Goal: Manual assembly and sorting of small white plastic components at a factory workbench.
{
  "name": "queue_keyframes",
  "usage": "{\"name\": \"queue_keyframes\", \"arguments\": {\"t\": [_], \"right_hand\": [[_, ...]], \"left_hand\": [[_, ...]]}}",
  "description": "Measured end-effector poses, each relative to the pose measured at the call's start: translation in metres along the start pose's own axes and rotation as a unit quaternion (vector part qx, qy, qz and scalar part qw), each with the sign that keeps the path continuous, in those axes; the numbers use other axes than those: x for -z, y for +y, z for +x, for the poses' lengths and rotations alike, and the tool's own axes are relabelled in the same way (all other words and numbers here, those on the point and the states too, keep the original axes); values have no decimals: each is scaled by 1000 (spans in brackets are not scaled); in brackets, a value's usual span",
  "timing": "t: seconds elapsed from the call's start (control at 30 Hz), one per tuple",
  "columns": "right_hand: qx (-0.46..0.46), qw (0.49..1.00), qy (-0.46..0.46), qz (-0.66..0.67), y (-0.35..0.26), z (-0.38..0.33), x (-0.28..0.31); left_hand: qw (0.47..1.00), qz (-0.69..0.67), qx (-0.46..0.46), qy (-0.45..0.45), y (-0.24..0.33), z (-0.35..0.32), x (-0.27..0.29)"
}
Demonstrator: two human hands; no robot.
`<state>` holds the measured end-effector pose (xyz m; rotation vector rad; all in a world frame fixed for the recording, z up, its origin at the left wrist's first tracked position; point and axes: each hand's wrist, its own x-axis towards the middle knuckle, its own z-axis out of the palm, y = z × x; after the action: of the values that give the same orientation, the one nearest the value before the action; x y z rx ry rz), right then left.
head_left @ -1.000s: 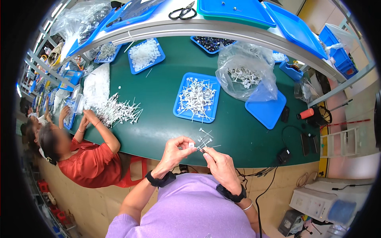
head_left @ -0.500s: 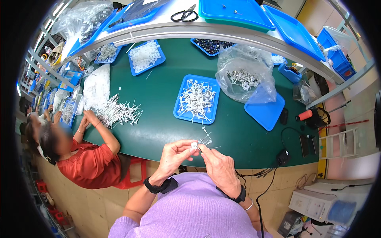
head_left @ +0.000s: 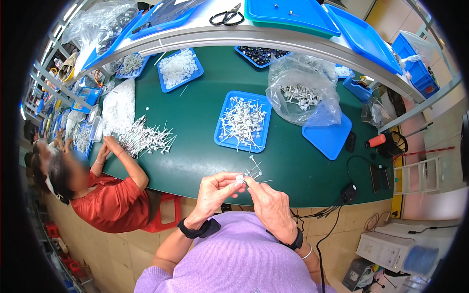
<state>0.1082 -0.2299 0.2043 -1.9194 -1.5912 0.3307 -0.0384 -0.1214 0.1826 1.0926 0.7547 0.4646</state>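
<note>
My left hand pinches a small white plastic piece between thumb and fingertips, just above the table's near edge. Right against it, my right hand has its thumb and forefinger pressed together at the piece; what these fingers hold is too small to make out. A few loose thin-stemmed pieces with white heads lie on the green table just beyond my fingertips. Farther off, a blue tray carries a heap of the same white-headed pieces.
A clear plastic bag of similar pieces overlaps a blue tray at the right. To the left, a co-worker in a red top handles a pile of stemmed pieces. A shelf edge spans the far side, with scissors on it.
My hands stay in almost the same place, fingertips together at the white piece. Only slight finger movement shows; the trays and piles keep their places.
</note>
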Motion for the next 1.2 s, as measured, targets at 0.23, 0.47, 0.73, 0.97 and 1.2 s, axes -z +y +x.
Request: {"name": "queue_keyframes", "arguments": {"t": [0.23,0.47,0.73,0.97,1.2], "right_hand": [[-1,1000,0,-1,0,0,0],[11,1000,5,8,2,-4,-3],[13,999,14,26,3,-7,-4],[11,997,25,66,1,-3,1],[-6,989,-5,150,4,2,1]], "left_hand": [[1000,7,-2,0,-1,0,0],[1000,14,-10,13,-4,-4,-4],[1000,19,-10,17,-5,-6,-7],[995,73,-66,27,-8,-4,-6],[993,62,-95,27,-5,-5,-10]]}}
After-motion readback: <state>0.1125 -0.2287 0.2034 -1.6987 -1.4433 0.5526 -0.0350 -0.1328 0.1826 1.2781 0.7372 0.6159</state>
